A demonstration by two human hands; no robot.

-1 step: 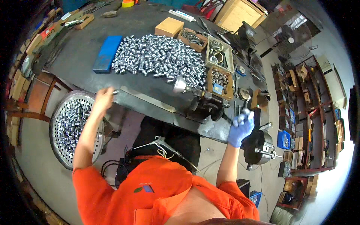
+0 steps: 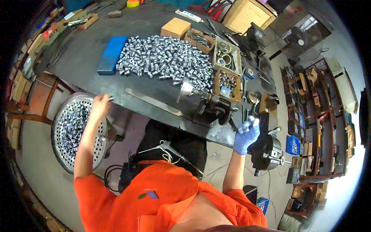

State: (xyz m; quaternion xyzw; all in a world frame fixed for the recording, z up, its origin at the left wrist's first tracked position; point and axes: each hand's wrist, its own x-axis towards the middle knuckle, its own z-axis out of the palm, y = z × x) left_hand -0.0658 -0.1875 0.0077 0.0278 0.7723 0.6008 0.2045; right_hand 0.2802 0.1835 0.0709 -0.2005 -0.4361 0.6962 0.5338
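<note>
Near the front left edge of the workbench, my bare left hand (image 2: pixel 101 106) pinches a small shiny metal piece (image 2: pixel 111 98), seen partly past the fingertips. Just below that hand stands a perforated round metal basin (image 2: pixel 62 152) holding many small metal sleeves (image 2: pixel 75 129). My right hand (image 2: pixel 246 135), in a blue glove with pale fingertips, is closed beside the right end of a dark bench fixture (image 2: pixel 212 110); what its fingers grip is hidden. A silvery cone-shaped head (image 2: pixel 186 88) sticks out of the fixture's left end.
A big heap of metal sleeves (image 2: pixel 162 58) covers the bench behind, beside a blue box (image 2: pixel 111 55). A flat metal bar (image 2: pixel 152 101) lies along the front edge. Right of the heap are parts trays (image 2: pixel 227 58); an air gun (image 2: pixel 165 146) lies below the bench edge.
My left hand has moved a little left and nearer to me, toward the basin, with the metal piece still in its fingers. My right hand has shifted only slightly.
</note>
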